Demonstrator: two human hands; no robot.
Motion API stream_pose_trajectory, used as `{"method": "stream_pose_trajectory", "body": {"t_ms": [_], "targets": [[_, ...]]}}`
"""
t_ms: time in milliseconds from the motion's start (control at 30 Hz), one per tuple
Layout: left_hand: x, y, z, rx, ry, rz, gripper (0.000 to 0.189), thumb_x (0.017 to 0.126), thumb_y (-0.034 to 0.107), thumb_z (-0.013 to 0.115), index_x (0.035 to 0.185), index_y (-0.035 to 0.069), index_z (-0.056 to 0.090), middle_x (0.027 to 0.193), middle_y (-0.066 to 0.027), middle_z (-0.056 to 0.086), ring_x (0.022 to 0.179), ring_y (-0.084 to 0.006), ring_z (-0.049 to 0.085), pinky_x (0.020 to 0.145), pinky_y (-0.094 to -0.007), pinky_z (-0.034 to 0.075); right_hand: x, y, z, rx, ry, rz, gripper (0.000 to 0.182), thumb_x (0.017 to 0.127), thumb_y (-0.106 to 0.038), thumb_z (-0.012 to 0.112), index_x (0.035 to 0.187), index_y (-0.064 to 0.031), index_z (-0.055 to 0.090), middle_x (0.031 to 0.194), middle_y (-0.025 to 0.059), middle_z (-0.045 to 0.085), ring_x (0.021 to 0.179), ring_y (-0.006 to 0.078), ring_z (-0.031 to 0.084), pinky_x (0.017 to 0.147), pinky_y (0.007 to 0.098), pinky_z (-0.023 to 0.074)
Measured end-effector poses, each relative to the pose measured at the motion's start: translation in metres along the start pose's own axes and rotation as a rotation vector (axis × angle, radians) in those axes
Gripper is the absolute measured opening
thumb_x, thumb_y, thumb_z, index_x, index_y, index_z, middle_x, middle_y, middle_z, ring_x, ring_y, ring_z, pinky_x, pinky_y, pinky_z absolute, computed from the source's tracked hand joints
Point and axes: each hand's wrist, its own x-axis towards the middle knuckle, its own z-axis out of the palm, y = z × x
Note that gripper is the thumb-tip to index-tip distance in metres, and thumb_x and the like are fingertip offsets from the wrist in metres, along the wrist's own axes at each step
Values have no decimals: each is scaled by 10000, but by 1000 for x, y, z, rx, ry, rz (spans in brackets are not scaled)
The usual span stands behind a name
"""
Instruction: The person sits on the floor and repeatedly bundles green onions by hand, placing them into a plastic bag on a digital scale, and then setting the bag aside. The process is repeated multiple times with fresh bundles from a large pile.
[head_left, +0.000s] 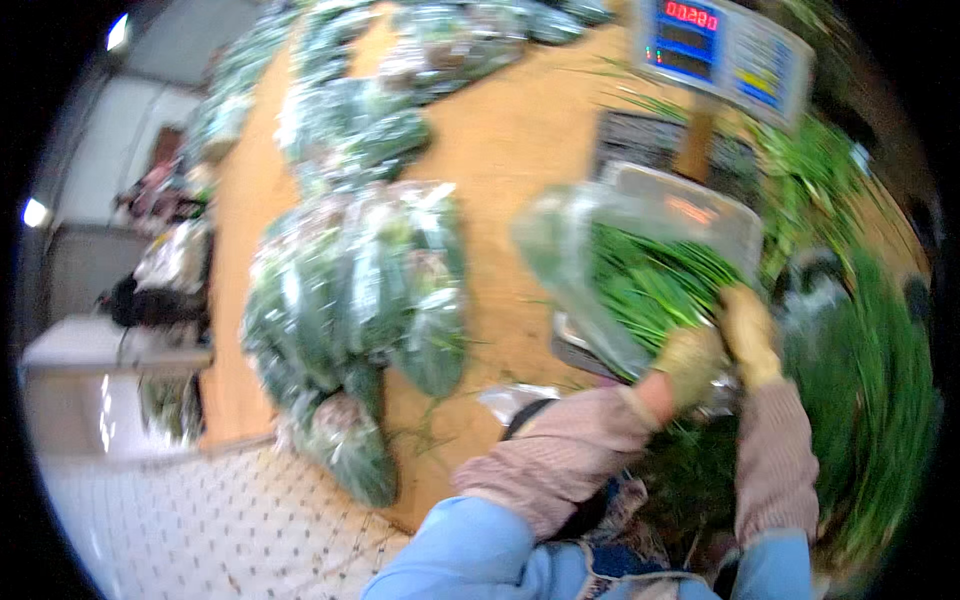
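Observation:
A bunch of long green leafy stalks (652, 281), resembling chives, lies in a translucent white plastic tub (739, 217) on the weighing scale. My left hand (688, 364), in a yellowish glove, closes around the near end of the bunch. Gloved the same way, my right hand (748, 330) grips that end from the right side, close beside the left. Motion blur hides the fingertips. Clear plastic film (559, 232) spreads over the tub's left side. Above the tub stands the scale's display (720, 52) with red lit digits.
Plastic-bagged leafy greens (360, 285) are piled on the wooden table (517, 150), with more bags along its far side. Loose green stalks (862, 390) heap up at the right. Beyond the table's left edge are a white dotted surface (210, 517) and a pale bench (112, 345).

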Motion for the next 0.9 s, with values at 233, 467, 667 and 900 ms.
{"method": "stream_pose_trajectory", "body": {"t_ms": [233,467,667,900], "targets": [[33,-4,10,-2,-53,-168,621,773,236,583,1324,80,341,852,-40,618,745,-181,616,565,-293,472,-25,30,1,1043,126,274,179,824,-159,594,841,14,546,751,55,550,642,145,460,612,294,396],[45,-10,23,-64,-102,-195,119,768,192,607,826,138,696,904,-36,632,831,-195,621,601,-285,485,-50,24,5,1311,56,275,151,811,-143,610,747,-25,542,650,-10,482,592,101,428,587,244,363],[37,-12,30,38,133,-148,75,696,93,562,726,95,630,691,-70,603,642,-204,607,534,-304,486,-78,-17,-110,967,-44,227,146,780,-172,645,846,-65,570,829,52,546,738,123,501,654,282,406],[25,2,-16,-183,87,-144,352,815,237,551,1136,93,544,1001,-172,592,873,-310,590,722,-394,485,-85,87,-211,453,483,199,443,835,-228,576,1201,0,470,1081,95,574,959,174,545,798,273,424]]}}
